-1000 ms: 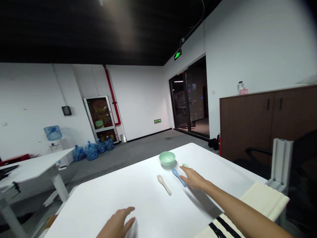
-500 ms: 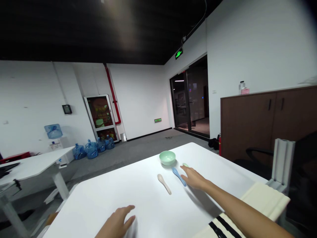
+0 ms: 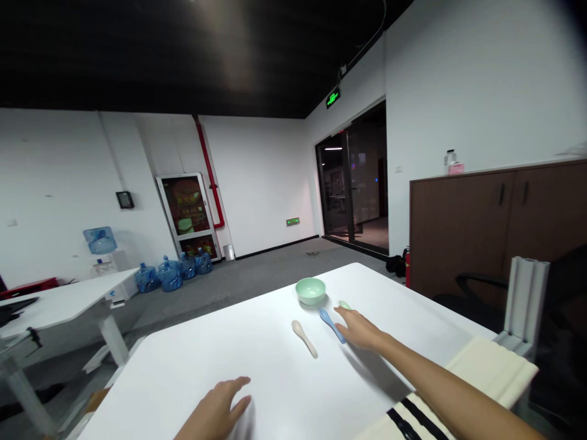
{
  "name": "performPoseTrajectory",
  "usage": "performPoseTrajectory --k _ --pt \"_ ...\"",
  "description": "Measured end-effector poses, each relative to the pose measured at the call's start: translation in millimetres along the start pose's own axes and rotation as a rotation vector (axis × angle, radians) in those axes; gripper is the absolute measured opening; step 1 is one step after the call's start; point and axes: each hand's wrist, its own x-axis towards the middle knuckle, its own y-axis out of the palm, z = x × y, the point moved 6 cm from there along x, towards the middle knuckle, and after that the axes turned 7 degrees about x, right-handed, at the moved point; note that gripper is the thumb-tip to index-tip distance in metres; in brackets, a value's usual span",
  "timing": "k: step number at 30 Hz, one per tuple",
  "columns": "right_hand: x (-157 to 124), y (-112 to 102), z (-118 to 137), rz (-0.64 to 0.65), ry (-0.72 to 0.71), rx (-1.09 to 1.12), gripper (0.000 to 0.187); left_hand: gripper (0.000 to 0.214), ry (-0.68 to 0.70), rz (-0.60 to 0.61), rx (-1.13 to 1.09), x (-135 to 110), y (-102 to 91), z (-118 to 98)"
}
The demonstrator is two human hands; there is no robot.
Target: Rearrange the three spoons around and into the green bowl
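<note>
The right grip [image 3: 360, 330] lies open over a blue spoon [image 3: 331, 326], not closed on it; the left grip [image 3: 214, 410], also open, holds nothing at the bench [image 3: 257, 366] edge.

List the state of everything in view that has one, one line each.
pale green bowl: upright, looks empty
blue spoon: lying on the table
cream spoon: lying on the table
left hand: open, holding nothing
right hand: open, holding nothing, beside blue spoon
brown cabinet doors: shut
exit sign: lit green
</note>
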Motion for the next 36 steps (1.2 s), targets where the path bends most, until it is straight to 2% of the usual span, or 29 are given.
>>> performPoseTrajectory --k 22,27,31,36 --pt "-1.4 2.6 3.6 0.021 0.01 0.018 0.044 0.057 0.0 0.009 0.015 1.4 1.3 0.8" --pt "7.1 2.3 16.3 0.026 0.005 -0.036 0.042 0.057 0.011 0.012 0.01 -0.3 -1.2 -3.8" --pt "19.4 13.8 36.1 0.104 0.021 -0.116 0.036 0.056 0.012 0.011 0.016 -0.6 -1.1 -2.8" --pt "37.7 47.2 59.1 0.152 0.111 -0.208 0.041 0.056 0.013 0.006 0.005 -1.5 -2.8 1.2"
